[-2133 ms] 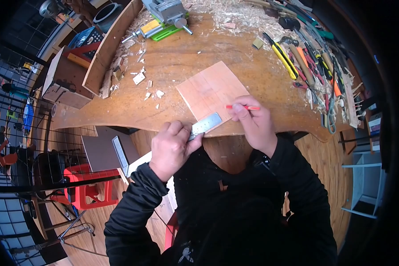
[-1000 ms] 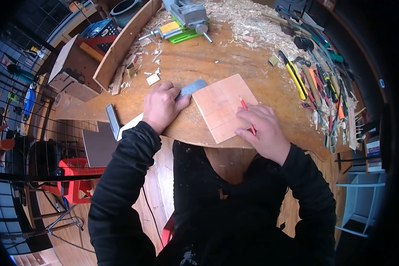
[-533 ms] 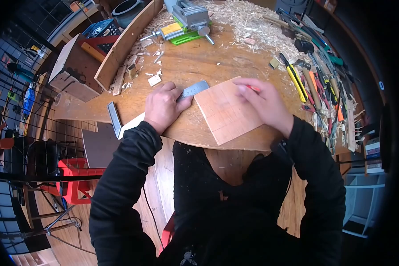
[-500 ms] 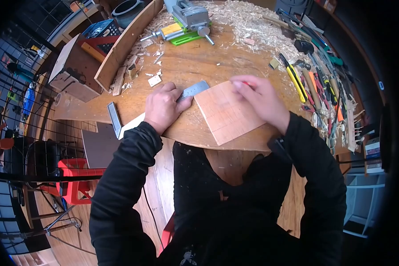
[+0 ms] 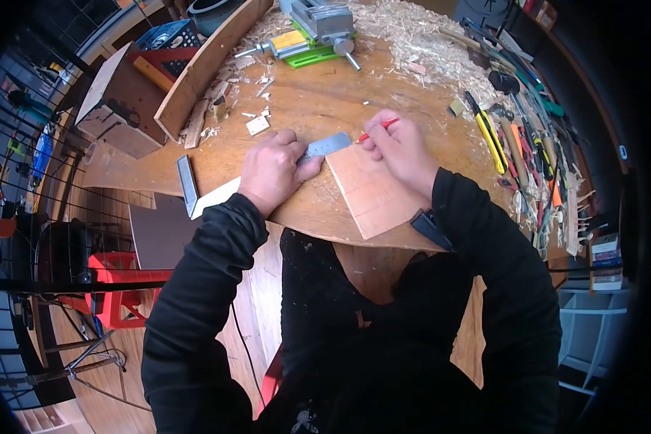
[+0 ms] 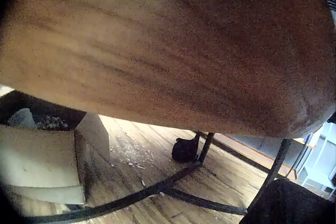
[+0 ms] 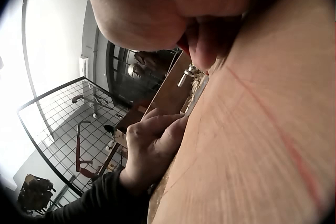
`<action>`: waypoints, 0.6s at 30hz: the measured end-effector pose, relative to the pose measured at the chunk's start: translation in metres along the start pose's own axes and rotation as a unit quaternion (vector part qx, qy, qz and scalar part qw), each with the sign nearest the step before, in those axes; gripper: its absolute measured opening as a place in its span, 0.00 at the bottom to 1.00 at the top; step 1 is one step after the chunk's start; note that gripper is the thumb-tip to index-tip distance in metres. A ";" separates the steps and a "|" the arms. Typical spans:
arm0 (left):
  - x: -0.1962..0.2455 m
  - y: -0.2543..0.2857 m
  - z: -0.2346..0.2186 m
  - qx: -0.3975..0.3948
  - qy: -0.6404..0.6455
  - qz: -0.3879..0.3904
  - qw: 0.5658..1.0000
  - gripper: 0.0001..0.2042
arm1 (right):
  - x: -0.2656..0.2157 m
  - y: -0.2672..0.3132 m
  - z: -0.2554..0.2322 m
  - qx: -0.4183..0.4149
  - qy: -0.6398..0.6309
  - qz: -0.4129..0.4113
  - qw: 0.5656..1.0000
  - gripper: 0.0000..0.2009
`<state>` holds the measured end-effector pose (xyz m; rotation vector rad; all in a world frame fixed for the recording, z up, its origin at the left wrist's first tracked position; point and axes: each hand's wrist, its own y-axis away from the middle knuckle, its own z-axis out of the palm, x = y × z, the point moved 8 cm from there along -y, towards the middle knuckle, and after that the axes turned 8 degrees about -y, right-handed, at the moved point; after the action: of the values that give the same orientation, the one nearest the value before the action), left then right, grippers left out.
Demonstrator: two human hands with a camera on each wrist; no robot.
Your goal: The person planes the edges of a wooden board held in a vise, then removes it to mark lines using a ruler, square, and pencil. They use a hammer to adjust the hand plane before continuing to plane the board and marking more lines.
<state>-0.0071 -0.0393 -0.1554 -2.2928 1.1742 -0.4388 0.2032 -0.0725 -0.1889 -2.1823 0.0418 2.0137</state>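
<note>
A square of light wooden board (image 5: 372, 195) lies at the bench's front edge, with faint pencil lines on it. My left hand (image 5: 276, 168) grips the blade of a metal try square (image 5: 328, 145), whose dark stock sticks out to the left. The blade's far end is right at the board's upper left corner. My right hand (image 5: 405, 148) pinches a red pencil (image 5: 391, 122), its tip at that same corner. In the right wrist view, the right hand's fingers (image 7: 205, 50) are close over the board and a red line (image 7: 294, 155) crosses it. The left wrist view does not show the left hand.
A vise (image 5: 325, 29) stands at the back among wood shavings (image 5: 427, 54). Cutters, chisels and pliers crowd the right side, including a yellow utility knife (image 5: 489, 141). An upright plank (image 5: 210, 69) and wooden box (image 5: 123, 101) stand left. Under the bench is a cardboard box (image 6: 42, 155).
The try square has gone from across the board's near corner to its left side. My right hand has moved with the pencil from the board's near part to its upper left corner.
</note>
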 end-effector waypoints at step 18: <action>-0.001 0.001 0.002 -0.032 -0.009 -0.020 0.999 0.14 | 0.001 0.000 0.005 -0.002 -0.003 -0.005 1.000 0.10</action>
<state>-0.0069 -0.0386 -0.1576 -2.3729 1.1517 -0.3990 0.1986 -0.0716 -0.1907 -2.1732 0.0253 2.0171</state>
